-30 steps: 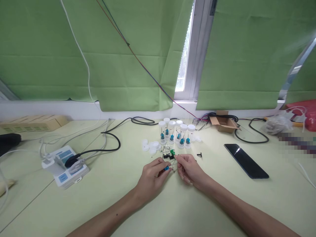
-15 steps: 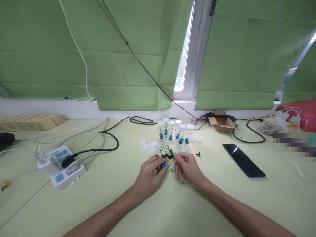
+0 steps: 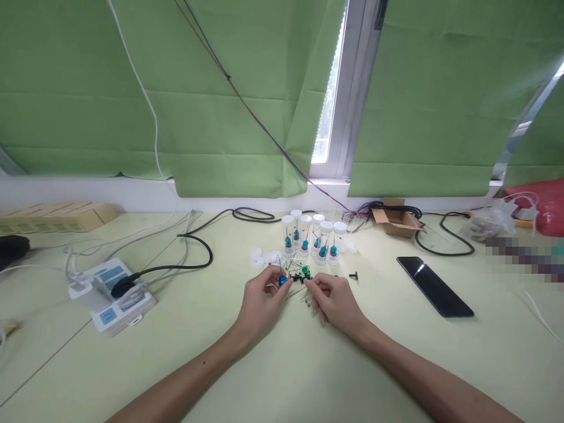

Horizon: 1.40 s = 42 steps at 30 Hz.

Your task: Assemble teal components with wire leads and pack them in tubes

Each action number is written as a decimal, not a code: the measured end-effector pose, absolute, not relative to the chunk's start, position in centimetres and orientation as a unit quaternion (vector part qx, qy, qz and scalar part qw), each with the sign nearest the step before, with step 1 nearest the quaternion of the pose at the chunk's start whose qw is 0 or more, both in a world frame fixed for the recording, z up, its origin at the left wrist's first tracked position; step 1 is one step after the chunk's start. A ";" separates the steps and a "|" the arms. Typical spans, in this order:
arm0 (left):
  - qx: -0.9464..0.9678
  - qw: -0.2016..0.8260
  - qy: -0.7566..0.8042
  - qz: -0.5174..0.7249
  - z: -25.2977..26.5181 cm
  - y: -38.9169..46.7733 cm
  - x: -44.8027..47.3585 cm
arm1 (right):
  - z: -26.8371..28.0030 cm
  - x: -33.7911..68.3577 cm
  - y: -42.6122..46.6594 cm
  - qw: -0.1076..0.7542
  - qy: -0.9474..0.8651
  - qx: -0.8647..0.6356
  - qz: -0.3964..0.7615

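Observation:
Between the thumb and fingers of my left hand (image 3: 261,296) is a small blue part (image 3: 282,281) with a thin wire standing up from it. My right hand (image 3: 335,298) is pinched at the end of a thin metal rod (image 3: 295,292), which slants down to the left above the table. Just beyond the fingertips lie a small green part (image 3: 305,271), several black pieces (image 3: 296,277) and loose thin rods. Behind them stand several clear vials (image 3: 324,244) with white caps, each holding a blue part with a wire. White round caps (image 3: 258,258) lie left of the vials.
A black phone (image 3: 434,286) lies to the right, and a small black T-shaped piece (image 3: 353,275) nearer my right hand. On the left is a power strip (image 3: 118,299) with plugs and cables. An open cardboard box (image 3: 398,222) stands at the back.
My left hand has moved left and slightly away from me with the blue part, apart from my right hand. My right hand has shifted slightly, the rod still at its fingertips.

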<state>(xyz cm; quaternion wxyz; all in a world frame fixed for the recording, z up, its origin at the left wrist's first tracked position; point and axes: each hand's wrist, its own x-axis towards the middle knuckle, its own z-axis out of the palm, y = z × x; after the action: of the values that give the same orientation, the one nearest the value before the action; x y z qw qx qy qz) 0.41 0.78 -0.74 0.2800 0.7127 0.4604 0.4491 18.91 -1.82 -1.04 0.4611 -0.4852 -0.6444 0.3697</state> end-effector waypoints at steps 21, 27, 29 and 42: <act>0.736 0.269 0.458 0.421 -0.9 0.8 0.7 | -1.6 19.3 -1.5 0.410 -0.662 -0.481 0.403; 0.739 0.260 0.457 0.421 -1.3 0.9 0.6 | -1.2 19.2 -1.7 0.420 -0.665 -0.475 0.396; 0.745 0.256 0.450 0.420 -1.4 0.9 0.6 | -1.0 19.2 -1.8 0.428 -0.664 -0.467 0.397; 0.805 0.248 0.392 0.369 -1.1 -0.1 1.0 | -0.8 19.0 -2.0 0.444 -0.668 -0.433 0.411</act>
<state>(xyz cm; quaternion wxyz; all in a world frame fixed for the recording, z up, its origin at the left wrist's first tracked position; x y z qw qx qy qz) 0.98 -0.07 -1.14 0.2475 0.8053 0.3921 0.3695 19.05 -2.04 -0.82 0.4443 -0.4334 -0.6678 0.4109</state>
